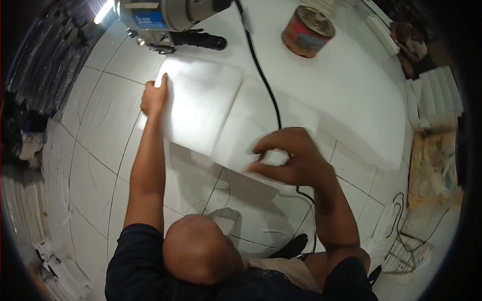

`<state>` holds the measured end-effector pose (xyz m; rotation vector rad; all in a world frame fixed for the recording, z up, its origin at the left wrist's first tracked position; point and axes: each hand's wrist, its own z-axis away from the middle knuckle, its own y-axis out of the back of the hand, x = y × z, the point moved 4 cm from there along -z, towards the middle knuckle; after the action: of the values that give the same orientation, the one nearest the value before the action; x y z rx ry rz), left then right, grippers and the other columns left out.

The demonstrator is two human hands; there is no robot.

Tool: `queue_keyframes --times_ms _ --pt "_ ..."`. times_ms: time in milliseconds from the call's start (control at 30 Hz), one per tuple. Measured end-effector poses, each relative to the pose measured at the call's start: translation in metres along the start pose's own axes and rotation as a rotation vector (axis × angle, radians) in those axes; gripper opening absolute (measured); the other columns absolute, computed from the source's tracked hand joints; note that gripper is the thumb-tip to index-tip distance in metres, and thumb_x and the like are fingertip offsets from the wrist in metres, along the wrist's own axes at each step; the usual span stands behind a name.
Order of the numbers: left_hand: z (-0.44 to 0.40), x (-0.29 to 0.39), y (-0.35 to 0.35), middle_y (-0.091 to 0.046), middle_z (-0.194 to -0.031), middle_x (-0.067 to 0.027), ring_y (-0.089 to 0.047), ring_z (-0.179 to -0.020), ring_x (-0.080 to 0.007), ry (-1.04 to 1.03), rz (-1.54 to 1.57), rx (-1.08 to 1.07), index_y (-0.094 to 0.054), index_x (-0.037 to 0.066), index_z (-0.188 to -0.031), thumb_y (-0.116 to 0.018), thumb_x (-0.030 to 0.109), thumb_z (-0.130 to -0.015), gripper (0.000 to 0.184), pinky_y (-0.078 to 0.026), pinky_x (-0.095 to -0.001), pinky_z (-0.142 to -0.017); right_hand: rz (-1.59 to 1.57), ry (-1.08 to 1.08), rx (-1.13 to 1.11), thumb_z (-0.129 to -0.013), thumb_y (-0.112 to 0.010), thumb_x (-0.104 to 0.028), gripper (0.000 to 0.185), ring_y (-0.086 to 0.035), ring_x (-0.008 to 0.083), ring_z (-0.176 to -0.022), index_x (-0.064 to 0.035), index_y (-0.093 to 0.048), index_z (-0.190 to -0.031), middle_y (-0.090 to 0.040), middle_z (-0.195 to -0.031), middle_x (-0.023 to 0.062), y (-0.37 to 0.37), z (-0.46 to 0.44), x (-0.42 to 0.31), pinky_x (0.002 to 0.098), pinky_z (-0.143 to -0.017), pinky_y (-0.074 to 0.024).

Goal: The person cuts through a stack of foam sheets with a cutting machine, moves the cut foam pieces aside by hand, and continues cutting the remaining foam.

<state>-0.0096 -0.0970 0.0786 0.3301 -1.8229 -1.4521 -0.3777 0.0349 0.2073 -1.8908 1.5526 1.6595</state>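
My left hand grips the left edge of a white, foam-like sheet, thumb on top and fingers at the side. A second white sheet lies to its right, partly under it or against it; I cannot tell which. My right hand hovers over the near edge of this second sheet, slightly blurred. Its thumb and forefinger curve toward each other with a gap between, and nothing shows in them. A black cable runs across the white surface and passes behind my right hand.
A grey power tool with a blue label and black handle stands at the back left. A rusty red tin sits at the back. A large white sheet spreads right. Dark wrapped stacks line the left; another person is far right.
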Motion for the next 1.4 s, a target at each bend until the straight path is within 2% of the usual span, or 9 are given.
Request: queue_keyframes --times_ms 33,167,267,367,500,700,1133,1200,1400 --pt "0.001 -0.004 0.001 -0.064 -0.117 -0.0169 -0.060 -0.112 -0.0311 -0.017 0.158 0.016 -0.058 0.004 -0.123 -0.052 0.066 -0.083 0.074 -0.044 -0.0427 -0.094 -0.010 -0.080 0.196 -0.077 -0.080 -0.013 0.018 -0.067 0.0162 -0.070 -0.0052 -0.066 -0.085 -0.068 -0.083 0.0076 0.023 0.032 0.011 0.0281 -0.064 -0.0528" --pt "-0.078 -0.063 -0.004 -0.062 -0.103 -0.0120 -0.059 -0.098 -0.0251 0.038 0.965 0.121 -0.057 -0.002 -0.115 -0.063 0.046 -0.086 0.056 -0.045 -0.0354 -0.090 -0.123 -0.641 1.012 -0.093 -0.060 -0.047 0.046 -0.048 0.0116 -0.062 -0.0028 -0.055 -0.082 -0.054 -0.076 0.0046 0.087 0.114 0.105 0.0274 -0.063 -0.0421" --pt "-0.019 -0.081 0.053 -0.051 -0.125 -0.0194 -0.050 -0.116 -0.0287 0.005 1.055 0.319 -0.046 -0.006 -0.128 -0.065 0.041 -0.088 0.065 -0.038 -0.0357 -0.102 -0.527 -1.061 0.703 -0.081 -0.058 -0.070 0.085 -0.054 0.0225 -0.101 -0.0040 -0.046 -0.133 -0.053 -0.118 0.0135 0.036 0.170 0.164 0.0371 -0.088 -0.0440" --pt "0.052 -0.129 0.031 -0.041 -0.136 -0.0234 -0.044 -0.123 -0.0328 0.158 0.724 0.288 -0.035 -0.008 -0.138 -0.068 0.042 -0.086 0.079 -0.036 -0.0381 -0.105 -0.730 -1.083 0.562 -0.077 -0.054 -0.078 0.108 -0.028 0.0365 -0.139 -0.0104 -0.018 -0.152 -0.029 -0.151 0.0179 -0.015 0.184 0.202 0.0524 -0.110 -0.0249" --pt "0.142 -0.122 -0.014 -0.008 -0.156 -0.0187 -0.019 -0.139 -0.0435 0.514 1.099 -0.424 -0.005 0.017 -0.152 -0.064 0.074 -0.071 0.116 -0.028 -0.0612 -0.104 -0.870 -1.082 0.384 -0.077 -0.053 -0.078 0.108 -0.021 0.0368 -0.143 -0.0110 -0.016 -0.153 -0.024 -0.155 0.0167 -0.045 0.157 0.198 0.0544 -0.114 -0.0160" --pt "0.139 -0.096 -0.050 -0.019 -0.155 -0.0178 -0.019 -0.143 -0.0366 0.403 1.227 -0.695 -0.013 0.013 -0.152 -0.059 0.076 -0.072 0.112 -0.015 -0.0573 -0.113 -0.999 -1.018 0.335 -0.077 -0.056 -0.077 0.108 -0.021 0.0349 -0.143 -0.0130 -0.014 -0.153 -0.025 -0.154 0.0165 -0.054 0.153 0.229 0.0565 -0.114 -0.0164" --pt "0.139 -0.085 -0.044 -0.026 -0.153 -0.0142 -0.026 -0.140 -0.0342 0.304 1.556 -0.645 -0.019 0.009 -0.150 -0.057 0.069 -0.080 0.100 -0.020 -0.0536 -0.112 -1.094 -0.929 0.418 -0.077 -0.071 -0.045 0.094 -0.038 0.0338 -0.130 -0.0144 -0.018 -0.149 -0.037 -0.142 0.0148 -0.063 0.131 0.212 0.0489 -0.109 -0.0326" --pt "0.139 -0.085 -0.038 -0.037 -0.147 -0.0099 -0.034 -0.135 -0.0308 0.343 1.555 -0.643 -0.029 0.011 -0.147 -0.053 0.063 -0.084 0.085 -0.027 -0.0498 -0.110 -1.036 -0.943 0.500 -0.080 -0.067 -0.048 0.076 -0.054 0.0284 -0.116 -0.0068 -0.040 -0.138 -0.053 -0.129 0.0142 -0.060 0.132 0.203 0.0412 -0.102 -0.0427" --pt "0.157 -0.121 -0.025 -0.050 -0.137 -0.0099 -0.047 -0.126 -0.0294 0.313 1.579 -0.604 -0.040 0.007 -0.140 -0.050 0.057 -0.086 0.075 -0.036 -0.0460 -0.105 -0.930 -1.119 0.621 -0.079 -0.068 -0.044 0.072 -0.055 0.0276 -0.114 -0.0050 -0.044 -0.135 -0.056 -0.125 0.0138 -0.015 0.198 0.191 0.0405 -0.101 -0.0438"
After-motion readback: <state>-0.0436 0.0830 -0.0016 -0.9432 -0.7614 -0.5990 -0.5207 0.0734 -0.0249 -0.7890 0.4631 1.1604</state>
